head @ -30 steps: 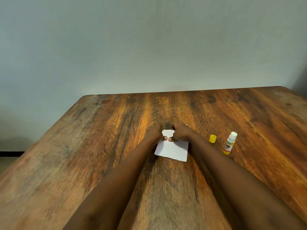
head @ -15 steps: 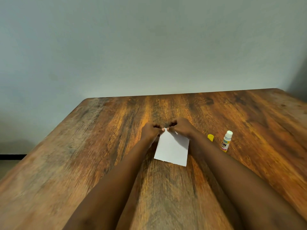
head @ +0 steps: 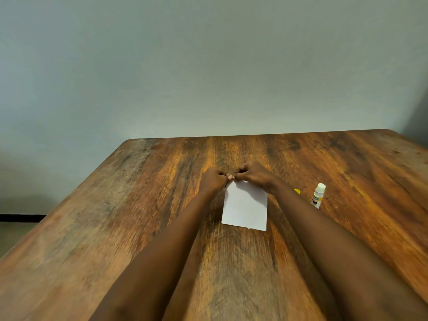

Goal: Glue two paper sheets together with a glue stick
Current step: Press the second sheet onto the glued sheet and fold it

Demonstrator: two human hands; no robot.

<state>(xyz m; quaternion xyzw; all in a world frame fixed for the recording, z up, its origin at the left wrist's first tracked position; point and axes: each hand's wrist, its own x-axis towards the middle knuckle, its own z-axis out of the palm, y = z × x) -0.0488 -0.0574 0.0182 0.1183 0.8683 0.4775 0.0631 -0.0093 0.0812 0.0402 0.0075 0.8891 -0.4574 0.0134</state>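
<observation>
A small white paper sheet (head: 245,207) lies on the wooden table (head: 139,205) in the middle of the head view. My left hand (head: 213,180) and my right hand (head: 256,174) meet at its far edge, fingers curled and pinching the top corner of the paper between them. Whether one sheet or two lie stacked there cannot be told. To the right stands an uncapped glue stick (head: 318,195), white with a yellow label. Its yellow cap (head: 297,191) peeks out from behind my right forearm.
The table's far edge meets a plain grey wall (head: 208,66). The table's left edge runs diagonally toward me, with floor beyond it.
Both hands have slid from the paper's upper part to its far edge, fingertips now together at the top. More of the sheet is uncovered. The camera tilted slightly.
</observation>
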